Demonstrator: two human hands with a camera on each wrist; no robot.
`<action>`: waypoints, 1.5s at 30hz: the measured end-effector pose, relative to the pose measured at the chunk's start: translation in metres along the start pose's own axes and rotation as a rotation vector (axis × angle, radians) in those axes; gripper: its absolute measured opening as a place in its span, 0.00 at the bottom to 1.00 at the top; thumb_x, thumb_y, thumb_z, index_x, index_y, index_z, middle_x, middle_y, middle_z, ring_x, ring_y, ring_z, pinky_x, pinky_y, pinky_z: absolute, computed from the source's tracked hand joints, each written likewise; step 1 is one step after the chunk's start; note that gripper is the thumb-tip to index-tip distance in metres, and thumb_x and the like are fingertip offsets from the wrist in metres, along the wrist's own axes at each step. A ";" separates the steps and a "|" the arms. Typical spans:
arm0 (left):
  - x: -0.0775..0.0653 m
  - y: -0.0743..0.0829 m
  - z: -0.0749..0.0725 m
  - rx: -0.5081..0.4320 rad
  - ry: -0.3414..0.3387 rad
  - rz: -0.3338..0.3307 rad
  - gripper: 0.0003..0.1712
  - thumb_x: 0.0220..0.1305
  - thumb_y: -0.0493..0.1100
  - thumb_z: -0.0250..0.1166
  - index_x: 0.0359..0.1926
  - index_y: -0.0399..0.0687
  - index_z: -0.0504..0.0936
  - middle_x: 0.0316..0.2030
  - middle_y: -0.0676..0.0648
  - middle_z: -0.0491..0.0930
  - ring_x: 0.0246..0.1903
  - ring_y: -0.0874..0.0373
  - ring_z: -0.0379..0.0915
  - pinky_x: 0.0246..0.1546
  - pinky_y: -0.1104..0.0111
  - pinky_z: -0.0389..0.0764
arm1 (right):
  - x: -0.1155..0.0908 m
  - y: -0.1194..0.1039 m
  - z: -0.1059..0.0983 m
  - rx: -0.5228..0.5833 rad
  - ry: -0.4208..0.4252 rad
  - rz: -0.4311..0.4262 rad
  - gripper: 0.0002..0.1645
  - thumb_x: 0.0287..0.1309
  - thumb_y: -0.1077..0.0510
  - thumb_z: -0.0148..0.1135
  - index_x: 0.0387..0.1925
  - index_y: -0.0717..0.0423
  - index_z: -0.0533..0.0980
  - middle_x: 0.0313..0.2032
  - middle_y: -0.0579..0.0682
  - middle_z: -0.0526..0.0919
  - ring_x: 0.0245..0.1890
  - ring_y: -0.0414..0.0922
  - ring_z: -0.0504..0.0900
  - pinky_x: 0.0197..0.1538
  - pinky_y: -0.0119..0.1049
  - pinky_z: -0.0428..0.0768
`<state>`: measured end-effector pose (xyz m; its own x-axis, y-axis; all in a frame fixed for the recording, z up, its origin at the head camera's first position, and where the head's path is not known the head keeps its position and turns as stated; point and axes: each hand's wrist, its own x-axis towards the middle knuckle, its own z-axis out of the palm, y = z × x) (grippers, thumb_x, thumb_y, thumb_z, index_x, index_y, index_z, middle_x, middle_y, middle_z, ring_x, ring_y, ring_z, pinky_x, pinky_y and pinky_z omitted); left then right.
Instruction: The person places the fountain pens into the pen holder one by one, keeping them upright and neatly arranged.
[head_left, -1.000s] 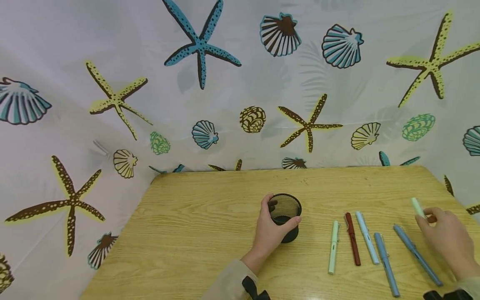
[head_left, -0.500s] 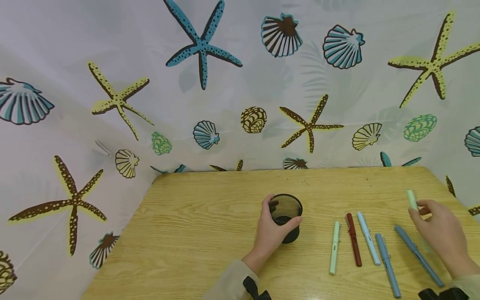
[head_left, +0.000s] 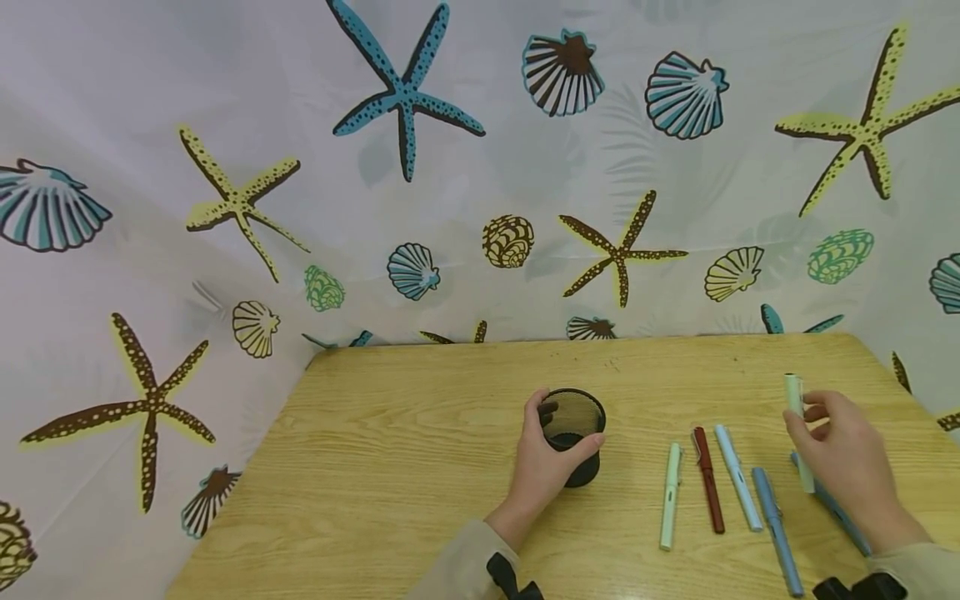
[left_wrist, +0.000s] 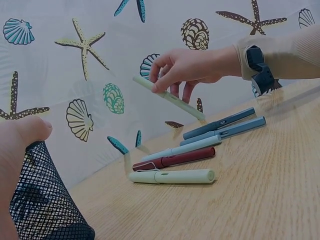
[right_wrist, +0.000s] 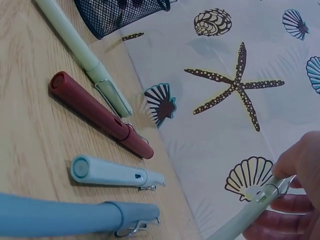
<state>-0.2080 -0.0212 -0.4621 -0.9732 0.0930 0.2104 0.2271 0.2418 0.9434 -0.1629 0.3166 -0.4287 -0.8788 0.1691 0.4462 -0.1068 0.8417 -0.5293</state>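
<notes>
My left hand (head_left: 542,454) grips a black mesh pen cup (head_left: 582,477) around its side, thumb near the rim; the cup stands upright on the table. My right hand (head_left: 851,454) pinches a pale green pen (head_left: 793,396) between thumb and fingers, above the table. In the left wrist view this pen (left_wrist: 177,102) slants, its lower end close over the blue pens. On the table lie a second pale green pen (head_left: 670,500), a dark red pen (head_left: 708,483), a light blue pen (head_left: 738,479), a blue pen (head_left: 777,533) and a darker blue pen (head_left: 843,517), partly hidden by my right hand.
The wooden table (head_left: 375,467) ends against a white cloth (head_left: 465,100) printed with starfish and shells, which hangs behind it and along its sides. The lying pens form a loose row to the right of the cup.
My right hand has moved left with the pale green pen, which now stands more upright and shows more of its length. My left hand stays on the cup.
</notes>
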 end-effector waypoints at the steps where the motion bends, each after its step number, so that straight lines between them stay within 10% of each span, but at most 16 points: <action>1: 0.000 0.000 0.000 0.002 0.000 -0.002 0.52 0.45 0.63 0.71 0.67 0.68 0.51 0.62 0.46 0.62 0.60 0.48 0.60 0.53 0.51 0.66 | -0.001 -0.007 -0.002 0.022 0.002 -0.013 0.22 0.62 0.56 0.57 0.48 0.72 0.70 0.33 0.63 0.75 0.26 0.55 0.76 0.21 0.39 0.73; 27: -0.002 -0.001 0.001 -0.003 0.007 -0.025 0.52 0.46 0.62 0.71 0.67 0.68 0.52 0.62 0.47 0.61 0.60 0.47 0.59 0.53 0.50 0.66 | -0.003 -0.043 0.024 0.168 0.253 -0.213 0.20 0.48 0.68 0.67 0.44 0.68 0.73 0.32 0.57 0.77 0.27 0.51 0.76 0.30 0.15 0.67; 45: 0.000 0.000 0.003 0.020 0.024 -0.020 0.53 0.43 0.66 0.71 0.67 0.71 0.51 0.61 0.50 0.62 0.60 0.49 0.61 0.53 0.53 0.67 | 0.008 -0.074 0.039 0.325 0.292 -0.290 0.20 0.49 0.70 0.65 0.46 0.67 0.72 0.33 0.57 0.78 0.30 0.26 0.71 0.29 0.14 0.70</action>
<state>-0.2075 -0.0188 -0.4633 -0.9780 0.0649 0.1984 0.2085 0.2628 0.9420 -0.1800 0.2363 -0.4141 -0.6309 0.1277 0.7653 -0.5058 0.6803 -0.5305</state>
